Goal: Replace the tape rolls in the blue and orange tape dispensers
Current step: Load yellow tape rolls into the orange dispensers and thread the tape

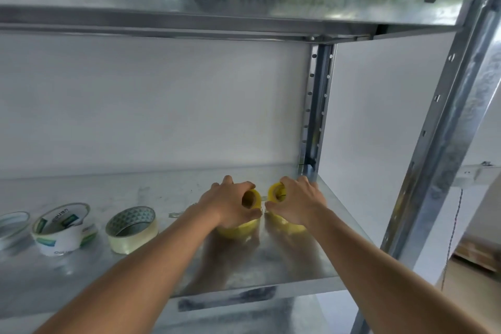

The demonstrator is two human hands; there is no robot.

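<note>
Two yellow tape rolls stand side by side on a galvanised metal shelf [271, 263]. My left hand [227, 203] grips the left yellow roll [250, 199], with the thumb near its core hole. My right hand [296, 203] grips the right yellow roll [276, 192] in the same way. Both hands cover most of each roll. No blue or orange tape dispenser is in view.
To the left on the same shelf lie a clear tape roll [131, 229], a white printed tape roll [63, 228] and part of another roll [12, 225] at the frame edge. A second metal shelf [244, 16] hangs overhead. Perforated steel uprights [315, 106] stand to the right.
</note>
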